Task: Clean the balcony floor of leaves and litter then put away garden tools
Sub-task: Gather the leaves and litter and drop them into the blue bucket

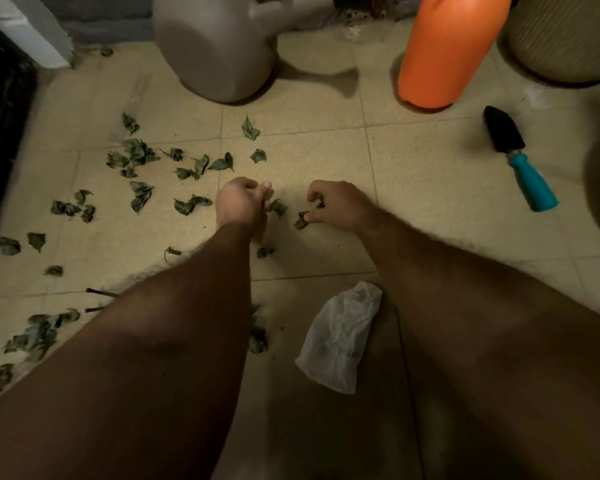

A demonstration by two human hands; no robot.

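Place: a home balcony.
Floor: beige speckled tiled floor (pixel 413 161) strewn with dry green leaves (pixel 139 154).
Gear: grey plastic watering can (pixel 219 46), teal-handled black trowel (pixel 518 157), ribbed beige pot (pixel 568 36).

many leaves (pixel 137 152), one trowel (pixel 520 157), one bag (pixel 340 337)

1. Leaves (pixel 137 154): small, dark green, curled and crumpled, scattered over the beige tiled balcony floor (pixel 309 157), thickest at the left and centre, with a clump at the lower left edge.
2. One leaf (pixel 278 206) lies at the tips of the left hand (pixel 240 202), whose fingers are curled.
3. Another leaf (pixel 302 220) is pinched by the right hand (pixel 340 204), touching the floor.
4. Trowel (pixel 518 157): black blade, teal handle, lying flat on the tiles at the right, blade pointing away, well apart from the leaves.
5. Crumpled translucent plastic bag (pixel 338 337): lying on the floor between the forearms.
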